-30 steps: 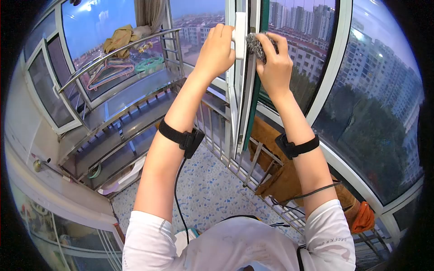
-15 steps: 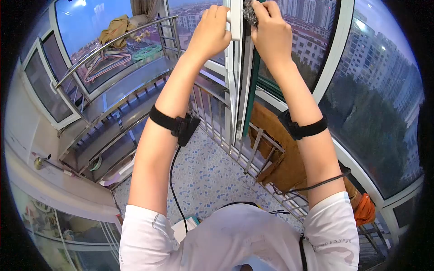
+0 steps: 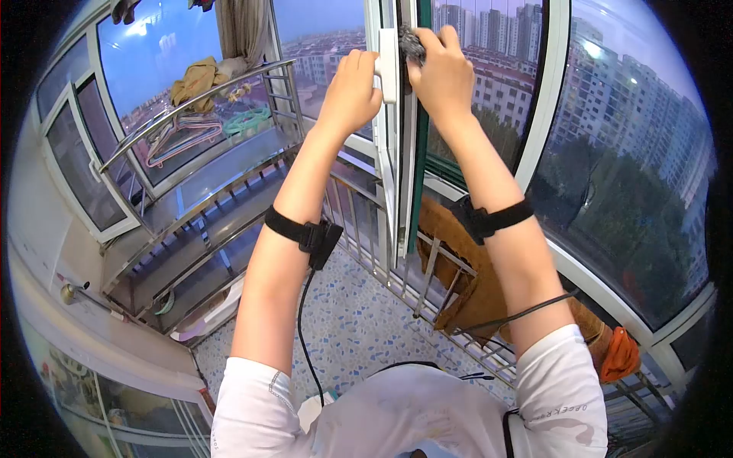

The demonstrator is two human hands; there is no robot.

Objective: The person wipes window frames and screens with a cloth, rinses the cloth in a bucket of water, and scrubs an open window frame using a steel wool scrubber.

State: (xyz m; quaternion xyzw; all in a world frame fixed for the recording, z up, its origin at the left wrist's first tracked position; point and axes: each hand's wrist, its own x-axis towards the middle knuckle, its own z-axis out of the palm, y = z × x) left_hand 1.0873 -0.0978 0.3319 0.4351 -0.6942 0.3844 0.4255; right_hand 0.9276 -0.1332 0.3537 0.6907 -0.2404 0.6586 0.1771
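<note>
An open window sash [image 3: 409, 160] stands edge-on in front of me, its frame white with a dark green strip. My left hand [image 3: 351, 91] is closed around a white handle [image 3: 389, 67] on the sash's left side. On the other side, my right hand [image 3: 444, 80] pinches a grey steel wool scrubber [image 3: 412, 47], which sits against the edge of the frame. Part of the scrubber is hidden behind my fingers. Each forearm wears a black strap with a small box, and cables trail from them.
Metal railings [image 3: 359, 248] run below the sash. A brown cloth or board [image 3: 489, 305] leans there, with an orange cloth [image 3: 620, 355] farther right. On the left, hangers [image 3: 183, 141] hang by a metal rail [image 3: 164, 118]. The speckled floor [image 3: 359, 313] lies below.
The sash and both hands sit lower in view as my head view has tilted up. My left hand stays on the handle; my right hand still holds the scrubber against the frame.
</note>
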